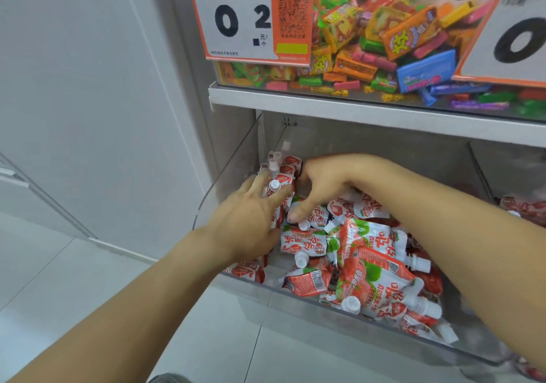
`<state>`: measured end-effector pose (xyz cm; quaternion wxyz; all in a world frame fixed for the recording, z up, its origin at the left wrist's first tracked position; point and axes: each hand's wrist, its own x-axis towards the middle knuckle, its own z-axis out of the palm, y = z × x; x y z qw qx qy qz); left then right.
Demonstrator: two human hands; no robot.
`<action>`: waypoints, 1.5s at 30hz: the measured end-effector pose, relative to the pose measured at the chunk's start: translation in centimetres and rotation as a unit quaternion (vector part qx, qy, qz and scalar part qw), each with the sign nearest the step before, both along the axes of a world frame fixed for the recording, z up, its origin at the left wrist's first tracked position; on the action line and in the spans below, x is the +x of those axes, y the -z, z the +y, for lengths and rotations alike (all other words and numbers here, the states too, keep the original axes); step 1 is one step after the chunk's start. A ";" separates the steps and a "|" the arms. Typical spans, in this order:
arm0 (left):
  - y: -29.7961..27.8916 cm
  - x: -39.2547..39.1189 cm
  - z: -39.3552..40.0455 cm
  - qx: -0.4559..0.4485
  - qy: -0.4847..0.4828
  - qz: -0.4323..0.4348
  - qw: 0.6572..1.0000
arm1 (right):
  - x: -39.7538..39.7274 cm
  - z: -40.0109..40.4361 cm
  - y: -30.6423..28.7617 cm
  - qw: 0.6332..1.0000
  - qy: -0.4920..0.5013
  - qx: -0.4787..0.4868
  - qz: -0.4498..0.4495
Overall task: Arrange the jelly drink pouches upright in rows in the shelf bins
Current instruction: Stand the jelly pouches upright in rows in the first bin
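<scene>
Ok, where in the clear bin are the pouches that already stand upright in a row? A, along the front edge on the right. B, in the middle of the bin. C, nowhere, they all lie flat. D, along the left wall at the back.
D: the upright pouches stand caps up against the left wall of the bin, between both hands, left hand and right hand; the loose pouches lie jumbled elsewhere.
</scene>
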<state>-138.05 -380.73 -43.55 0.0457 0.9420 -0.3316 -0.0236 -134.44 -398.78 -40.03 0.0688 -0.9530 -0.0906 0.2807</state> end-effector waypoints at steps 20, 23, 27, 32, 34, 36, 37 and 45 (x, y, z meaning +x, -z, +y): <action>-2.7 -5.4 -0.2 -0.149 0.095 0.086 0.980 | -7.6 -2.6 -2.2 0.968 -0.020 0.057 -0.245; -2.1 -5.3 -0.9 -0.141 0.121 0.150 0.971 | -13.4 -3.9 -3.2 0.966 -0.025 0.090 -0.240; -1.4 -5.1 -2.2 -0.074 0.159 0.142 0.974 | -17.0 -4.5 0.6 0.978 -0.015 0.087 -0.187; -1.6 -5.2 -3.4 -0.023 0.169 0.101 0.980 | -16.4 -4.4 1.7 0.983 -0.020 0.038 -0.179; -1.3 -5.0 -3.3 -0.022 0.181 0.081 0.980 | -16.4 -4.7 1.2 0.977 -0.032 0.062 -0.199; -1.1 -4.8 -3.0 -0.032 0.183 0.058 0.981 | -16.6 -5.2 0.4 0.971 -0.020 0.091 -0.218; -1.0 -4.7 -2.8 -0.042 0.179 0.049 0.982 | -16.8 -5.6 -0.1 0.969 -0.011 0.093 -0.228; -0.7 -4.2 -3.4 -0.110 0.106 0.031 0.988 | -13.3 -9.1 -1.1 0.916 0.080 0.022 -0.393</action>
